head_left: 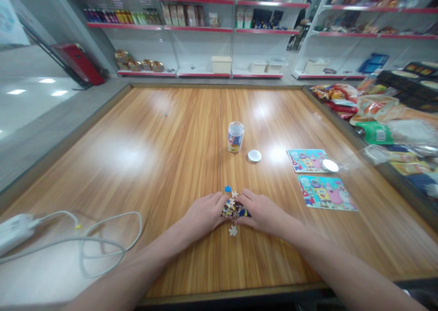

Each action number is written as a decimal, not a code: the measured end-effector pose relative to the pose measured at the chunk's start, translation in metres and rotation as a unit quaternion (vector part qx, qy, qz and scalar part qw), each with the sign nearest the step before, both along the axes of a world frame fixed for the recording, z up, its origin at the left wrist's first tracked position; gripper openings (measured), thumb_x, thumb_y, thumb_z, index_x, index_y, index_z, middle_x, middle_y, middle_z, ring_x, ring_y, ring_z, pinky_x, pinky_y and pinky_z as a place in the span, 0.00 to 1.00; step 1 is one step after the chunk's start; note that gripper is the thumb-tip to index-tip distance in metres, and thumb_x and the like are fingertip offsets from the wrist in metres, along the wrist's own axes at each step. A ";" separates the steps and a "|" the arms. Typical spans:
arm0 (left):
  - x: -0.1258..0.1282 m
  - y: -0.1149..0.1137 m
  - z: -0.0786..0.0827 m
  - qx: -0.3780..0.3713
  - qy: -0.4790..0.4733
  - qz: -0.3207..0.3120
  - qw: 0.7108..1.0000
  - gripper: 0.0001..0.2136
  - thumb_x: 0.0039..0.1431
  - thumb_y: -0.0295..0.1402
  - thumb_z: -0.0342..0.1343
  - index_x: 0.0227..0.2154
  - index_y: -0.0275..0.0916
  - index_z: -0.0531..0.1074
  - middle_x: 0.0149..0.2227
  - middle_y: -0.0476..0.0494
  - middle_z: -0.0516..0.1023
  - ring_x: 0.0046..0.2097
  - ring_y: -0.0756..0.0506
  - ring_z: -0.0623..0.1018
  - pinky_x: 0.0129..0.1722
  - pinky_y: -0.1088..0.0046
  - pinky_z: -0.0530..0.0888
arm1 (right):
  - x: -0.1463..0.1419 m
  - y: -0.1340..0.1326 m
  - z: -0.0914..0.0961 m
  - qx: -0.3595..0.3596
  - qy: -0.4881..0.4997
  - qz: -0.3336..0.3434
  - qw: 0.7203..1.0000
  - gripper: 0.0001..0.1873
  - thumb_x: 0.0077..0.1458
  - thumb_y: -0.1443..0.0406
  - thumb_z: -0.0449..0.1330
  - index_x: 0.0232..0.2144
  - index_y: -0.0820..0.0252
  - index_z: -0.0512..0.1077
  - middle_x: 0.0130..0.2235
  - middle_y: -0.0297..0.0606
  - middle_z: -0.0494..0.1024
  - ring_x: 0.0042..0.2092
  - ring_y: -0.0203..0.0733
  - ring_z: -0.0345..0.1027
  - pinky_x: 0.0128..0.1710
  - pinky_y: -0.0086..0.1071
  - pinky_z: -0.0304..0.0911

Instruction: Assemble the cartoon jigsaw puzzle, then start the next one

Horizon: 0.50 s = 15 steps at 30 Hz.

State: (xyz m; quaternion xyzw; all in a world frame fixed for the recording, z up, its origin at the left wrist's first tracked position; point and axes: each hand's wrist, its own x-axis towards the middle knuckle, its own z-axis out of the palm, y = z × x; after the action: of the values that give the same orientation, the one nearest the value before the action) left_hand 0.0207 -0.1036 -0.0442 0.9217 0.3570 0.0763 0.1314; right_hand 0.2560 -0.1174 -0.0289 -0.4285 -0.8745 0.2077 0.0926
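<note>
Cardboard puzzle pieces point(234, 209) lie heaped on the worktop point(164, 165), cupped between the left hand point(204, 214) and right hand point(260, 213), both curled loosely around the heap, equally near; 1 piece point(233, 231) sits just outside.

The hands hide most of the puzzle pile point(233, 209) between them, so its size can't be told. The white box point(13, 231) at near left is cut off by the edge. Far shelf goods point(143, 15) are too blurred to read, as is the jar point(236, 137) label
</note>
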 end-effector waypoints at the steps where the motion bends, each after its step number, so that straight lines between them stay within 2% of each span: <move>1: -0.001 0.001 0.000 0.001 -0.002 -0.005 1.000 0.11 0.69 0.39 0.54 0.48 0.38 0.65 0.42 0.42 0.75 0.44 0.40 0.79 0.41 0.63 0.77 | 0.001 0.000 -0.001 0.000 0.009 0.007 1.000 0.24 0.59 0.54 0.66 0.52 0.59 0.68 0.46 0.43 0.74 0.45 0.49 0.74 0.42 0.40 0.71; 4: -0.005 0.003 0.001 0.007 -0.010 -0.016 1.000 0.07 0.70 0.34 0.51 0.46 0.38 0.65 0.41 0.43 0.74 0.42 0.42 0.78 0.39 0.65 0.77 | 0.002 0.001 -0.003 0.007 0.038 0.026 0.999 0.17 0.62 0.58 0.63 0.50 0.59 0.70 0.44 0.41 0.75 0.44 0.46 0.73 0.43 0.38 0.71; 8: -0.008 0.004 0.004 0.020 -0.022 -0.022 0.999 0.06 0.71 0.35 0.50 0.42 0.38 0.67 0.39 0.45 0.73 0.37 0.44 0.78 0.33 0.70 0.76 | 0.000 0.001 -0.007 0.027 0.091 0.037 0.995 0.07 0.66 0.63 0.58 0.43 0.59 0.72 0.40 0.40 0.75 0.42 0.43 0.73 0.43 0.36 0.70; 11: -0.010 0.005 0.009 0.034 -0.038 -0.022 0.998 0.09 0.72 0.37 0.47 0.44 0.39 0.69 0.38 0.45 0.72 0.35 0.45 0.77 0.31 0.71 0.75 | -0.001 0.001 -0.007 0.053 0.136 0.027 0.989 0.07 0.67 0.65 0.55 0.42 0.60 0.73 0.38 0.40 0.76 0.41 0.42 0.73 0.42 0.35 0.70; 15: -0.013 0.005 0.011 0.049 -0.081 -0.028 0.995 0.11 0.73 0.37 0.46 0.50 0.40 0.68 0.38 0.45 0.73 0.37 0.46 0.77 0.34 0.72 0.75 | 0.000 -0.001 -0.003 0.089 0.191 0.012 0.977 0.11 0.68 0.67 0.53 0.50 0.60 0.71 0.41 0.42 0.76 0.43 0.43 0.73 0.43 0.36 0.71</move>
State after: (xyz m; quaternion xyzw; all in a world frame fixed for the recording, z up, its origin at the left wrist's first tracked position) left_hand 0.0072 -0.0991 -0.0334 0.9274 0.3149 0.1645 0.1168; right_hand 0.2555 -0.1179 -0.0320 -0.3607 -0.8605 0.2085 0.2932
